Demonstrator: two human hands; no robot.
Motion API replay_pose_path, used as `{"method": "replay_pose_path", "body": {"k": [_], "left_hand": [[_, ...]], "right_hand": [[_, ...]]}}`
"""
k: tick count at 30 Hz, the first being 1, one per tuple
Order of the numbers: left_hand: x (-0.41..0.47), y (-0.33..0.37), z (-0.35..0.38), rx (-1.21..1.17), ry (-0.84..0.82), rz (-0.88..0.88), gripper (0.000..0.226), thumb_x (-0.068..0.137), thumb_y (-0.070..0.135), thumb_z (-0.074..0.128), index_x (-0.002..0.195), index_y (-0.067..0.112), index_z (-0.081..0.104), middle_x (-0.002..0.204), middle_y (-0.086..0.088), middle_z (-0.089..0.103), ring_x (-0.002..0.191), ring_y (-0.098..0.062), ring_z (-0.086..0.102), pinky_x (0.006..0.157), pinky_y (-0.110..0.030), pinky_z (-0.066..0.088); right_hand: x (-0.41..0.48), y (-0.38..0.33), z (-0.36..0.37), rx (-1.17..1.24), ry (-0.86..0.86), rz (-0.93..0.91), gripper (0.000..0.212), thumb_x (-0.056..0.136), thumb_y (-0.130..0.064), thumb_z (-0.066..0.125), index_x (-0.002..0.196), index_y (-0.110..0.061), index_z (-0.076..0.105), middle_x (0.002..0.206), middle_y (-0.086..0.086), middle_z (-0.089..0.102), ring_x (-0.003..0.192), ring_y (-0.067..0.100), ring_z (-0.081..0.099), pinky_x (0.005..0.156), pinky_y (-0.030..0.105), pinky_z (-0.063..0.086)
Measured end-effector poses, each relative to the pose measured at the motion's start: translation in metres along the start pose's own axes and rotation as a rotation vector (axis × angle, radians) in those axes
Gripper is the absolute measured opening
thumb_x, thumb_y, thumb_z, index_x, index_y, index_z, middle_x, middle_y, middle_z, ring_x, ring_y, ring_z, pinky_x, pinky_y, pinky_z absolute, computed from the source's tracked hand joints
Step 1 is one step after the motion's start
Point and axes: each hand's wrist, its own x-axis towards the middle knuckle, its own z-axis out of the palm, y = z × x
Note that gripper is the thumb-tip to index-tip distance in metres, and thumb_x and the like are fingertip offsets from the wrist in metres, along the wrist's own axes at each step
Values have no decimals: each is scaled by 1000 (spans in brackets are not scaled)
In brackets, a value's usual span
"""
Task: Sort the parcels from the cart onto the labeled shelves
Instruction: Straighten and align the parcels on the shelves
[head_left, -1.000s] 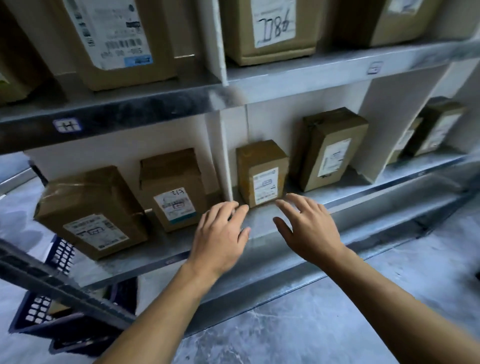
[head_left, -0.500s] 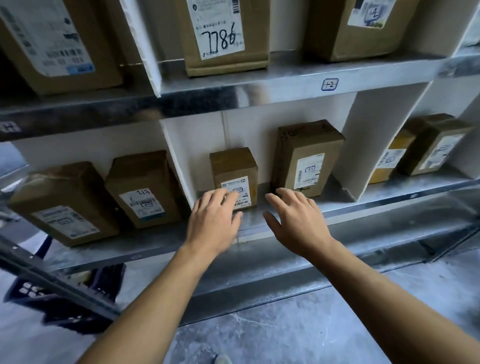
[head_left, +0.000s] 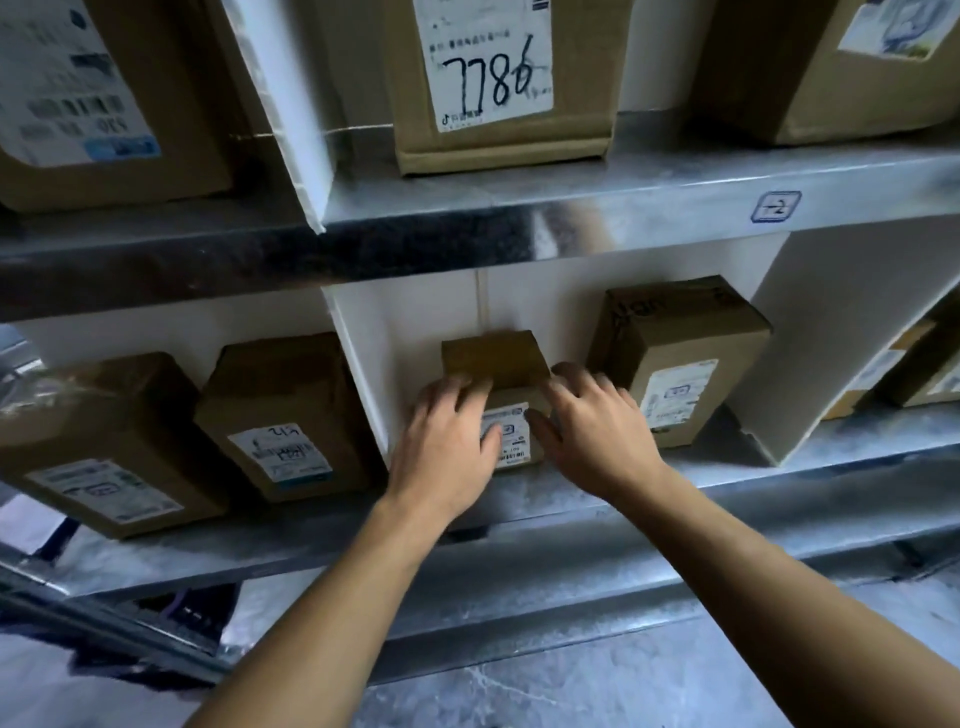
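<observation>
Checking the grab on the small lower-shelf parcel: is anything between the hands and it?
Nothing visible. The left hand and right hand grip the small parcel, which stands between the white divider and a larger parcel.

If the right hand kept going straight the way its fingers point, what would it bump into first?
The small box: the right hand points up and left at the box's right edge, and its fingers seem to touch it, though blur makes contact uncertain. Behind the box stands the white back wall.

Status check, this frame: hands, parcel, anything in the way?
Left hand, right hand both grip small parcel. Parcel upright on lower shelf. Taller parcel close right, white divider left.
</observation>
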Motion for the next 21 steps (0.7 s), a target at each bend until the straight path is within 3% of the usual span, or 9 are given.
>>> {"method": "replay_pose_path", "body": {"k": [2, 6, 15, 21], "left_hand": [[9, -5, 5, -13, 11, -5, 53, 93, 39, 58, 140, 16, 49, 139, -9, 49, 126, -32, 44, 104, -44, 39], [19, -10, 15, -13, 37, 5, 54, 88, 35, 64, 136, 13, 51, 136, -10, 49, 123, -33, 49, 98, -47, 49], [23, -18, 35, -71, 52, -22, 50, 88, 33, 66, 133, 14, 52, 137, -7, 40, 122, -32, 48, 93, -44, 53], [27, -18, 45, -155, 114, -33, 44, 89, 25, 65, 129, 12, 54, 135, -9, 40, 117, -36, 52, 91, -51, 53]], "right_hand": [[10, 2, 4, 27, 7, 17, 41, 92, -41, 57, 125, -16, 59, 124, 14, 61, 102, 42, 62, 78, 49, 56], [21, 3, 9, 41, 2, 14, 43, 92, -42, 52, 127, -18, 58, 122, 10, 60, 102, 39, 60, 78, 47, 56], [28, 9, 25, 137, -16, 42, 42, 94, -40, 59, 132, -20, 56, 124, 9, 54, 109, 36, 59, 74, 47, 58], [33, 16, 34, 280, -22, 99, 45, 96, -34, 60, 137, -19, 53, 116, 10, 50, 93, 39, 62, 70, 47, 56]]}}
